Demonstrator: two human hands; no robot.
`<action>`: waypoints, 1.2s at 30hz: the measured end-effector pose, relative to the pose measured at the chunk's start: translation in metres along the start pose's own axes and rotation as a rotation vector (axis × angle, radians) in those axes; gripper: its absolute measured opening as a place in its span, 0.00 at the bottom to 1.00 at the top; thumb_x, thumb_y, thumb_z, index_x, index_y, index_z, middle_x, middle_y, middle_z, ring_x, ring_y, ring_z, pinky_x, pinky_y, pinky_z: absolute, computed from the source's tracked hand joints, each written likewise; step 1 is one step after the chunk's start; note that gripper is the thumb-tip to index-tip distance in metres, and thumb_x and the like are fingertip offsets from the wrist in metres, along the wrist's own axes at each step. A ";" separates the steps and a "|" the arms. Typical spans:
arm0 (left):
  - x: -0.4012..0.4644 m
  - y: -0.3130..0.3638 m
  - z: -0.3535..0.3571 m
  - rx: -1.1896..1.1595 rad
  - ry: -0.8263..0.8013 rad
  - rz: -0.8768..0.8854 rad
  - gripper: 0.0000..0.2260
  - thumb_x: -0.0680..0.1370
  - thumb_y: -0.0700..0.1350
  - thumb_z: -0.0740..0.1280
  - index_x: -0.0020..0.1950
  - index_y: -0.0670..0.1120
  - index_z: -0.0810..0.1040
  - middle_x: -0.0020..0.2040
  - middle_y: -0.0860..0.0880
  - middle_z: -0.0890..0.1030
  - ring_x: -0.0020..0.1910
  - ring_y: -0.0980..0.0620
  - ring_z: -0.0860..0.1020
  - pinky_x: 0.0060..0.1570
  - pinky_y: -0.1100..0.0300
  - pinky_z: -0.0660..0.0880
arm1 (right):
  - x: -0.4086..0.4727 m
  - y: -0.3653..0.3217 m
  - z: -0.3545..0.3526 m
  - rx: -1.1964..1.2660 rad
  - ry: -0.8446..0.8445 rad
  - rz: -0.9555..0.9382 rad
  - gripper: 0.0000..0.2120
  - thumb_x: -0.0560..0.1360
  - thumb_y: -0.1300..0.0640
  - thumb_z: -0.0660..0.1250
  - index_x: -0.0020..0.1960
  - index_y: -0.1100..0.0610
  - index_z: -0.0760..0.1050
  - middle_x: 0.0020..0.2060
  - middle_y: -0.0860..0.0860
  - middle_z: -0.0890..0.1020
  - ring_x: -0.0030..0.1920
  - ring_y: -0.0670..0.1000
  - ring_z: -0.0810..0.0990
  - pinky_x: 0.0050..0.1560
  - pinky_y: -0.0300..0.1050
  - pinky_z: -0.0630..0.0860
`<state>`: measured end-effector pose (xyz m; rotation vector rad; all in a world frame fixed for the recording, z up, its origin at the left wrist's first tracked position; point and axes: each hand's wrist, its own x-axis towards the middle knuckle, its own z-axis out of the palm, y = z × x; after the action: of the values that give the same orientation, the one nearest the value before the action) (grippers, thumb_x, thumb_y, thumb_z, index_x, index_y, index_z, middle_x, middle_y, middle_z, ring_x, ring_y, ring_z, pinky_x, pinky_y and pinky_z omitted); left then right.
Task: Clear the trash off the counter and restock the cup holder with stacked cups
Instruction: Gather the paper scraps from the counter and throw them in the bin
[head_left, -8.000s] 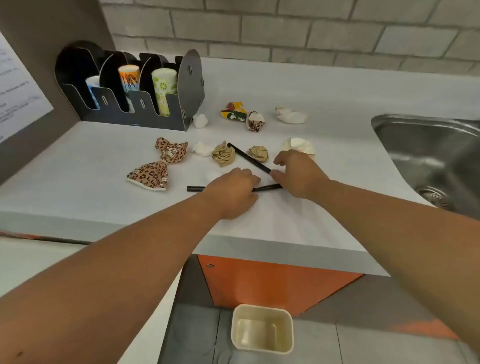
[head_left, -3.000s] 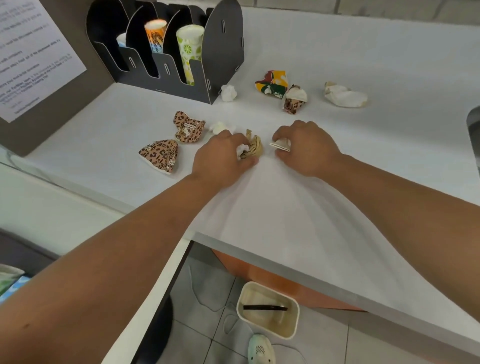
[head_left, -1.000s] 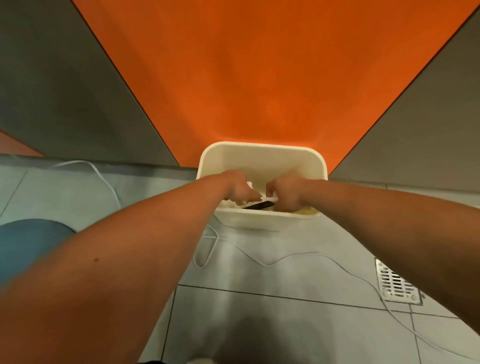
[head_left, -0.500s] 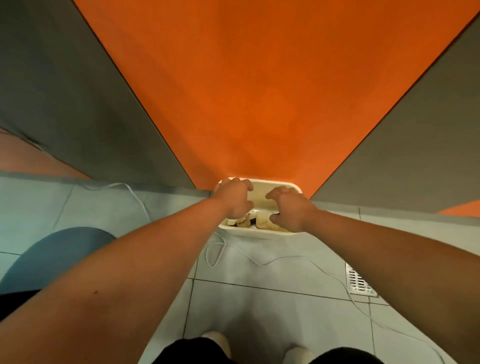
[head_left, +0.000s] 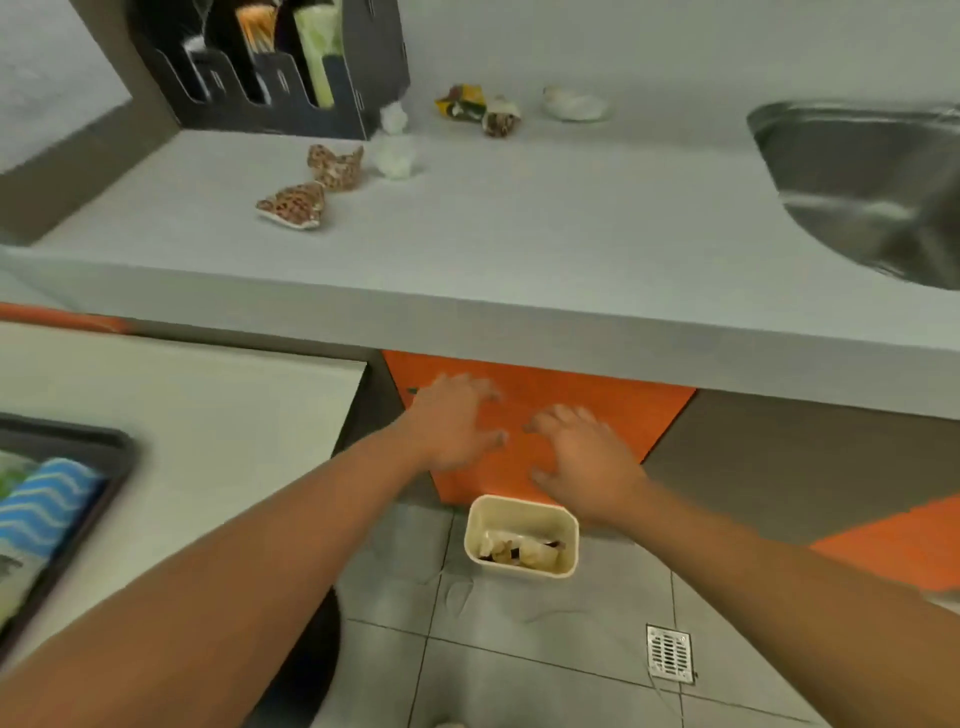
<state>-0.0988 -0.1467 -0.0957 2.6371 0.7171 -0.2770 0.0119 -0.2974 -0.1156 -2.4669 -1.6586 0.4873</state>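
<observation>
Now both our left hand (head_left: 457, 421) and right hand (head_left: 582, 457) hang empty with fingers spread wide above the bin (head_left: 521, 569) on the floor, so we judge the next reach should go up to the leopard-print scraps (head_left: 311, 187) and white wads (head_left: 397, 158) left of centre on the counter (head_left: 519, 249), gathering several at once. Blur hides how many cups stand in the cup holder (head_left: 270, 67) at the far left, and the sink (head_left: 872, 182) is cut off at the right edge.

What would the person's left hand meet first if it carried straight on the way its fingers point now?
Probably the orange panel beneath the counter: the left hand, open and empty, points at it. Depth is unclear, so it may pass under the counter's front edge first.
</observation>
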 end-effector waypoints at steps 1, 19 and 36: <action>-0.006 0.000 -0.018 -0.014 0.023 0.008 0.25 0.77 0.57 0.69 0.72 0.50 0.72 0.70 0.47 0.74 0.70 0.43 0.70 0.69 0.47 0.67 | 0.000 -0.007 -0.019 0.009 0.027 -0.017 0.24 0.77 0.48 0.64 0.71 0.50 0.66 0.68 0.49 0.71 0.68 0.53 0.67 0.64 0.50 0.68; 0.017 -0.111 -0.175 -0.264 0.490 -0.239 0.32 0.71 0.55 0.77 0.71 0.46 0.72 0.72 0.45 0.71 0.69 0.46 0.70 0.67 0.52 0.68 | 0.132 -0.067 -0.144 0.180 0.156 -0.183 0.25 0.77 0.51 0.66 0.73 0.51 0.65 0.69 0.51 0.71 0.67 0.53 0.68 0.66 0.49 0.67; 0.108 -0.170 -0.197 -0.192 0.353 -0.652 0.48 0.66 0.67 0.74 0.79 0.50 0.59 0.72 0.43 0.63 0.73 0.42 0.62 0.69 0.48 0.64 | 0.353 -0.074 -0.173 0.159 0.091 -0.263 0.37 0.76 0.52 0.68 0.78 0.56 0.54 0.75 0.56 0.62 0.73 0.59 0.63 0.70 0.52 0.63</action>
<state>-0.0787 0.1187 -0.0024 2.2162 1.6262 0.0896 0.1266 0.0681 0.0000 -2.0890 -1.7964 0.4465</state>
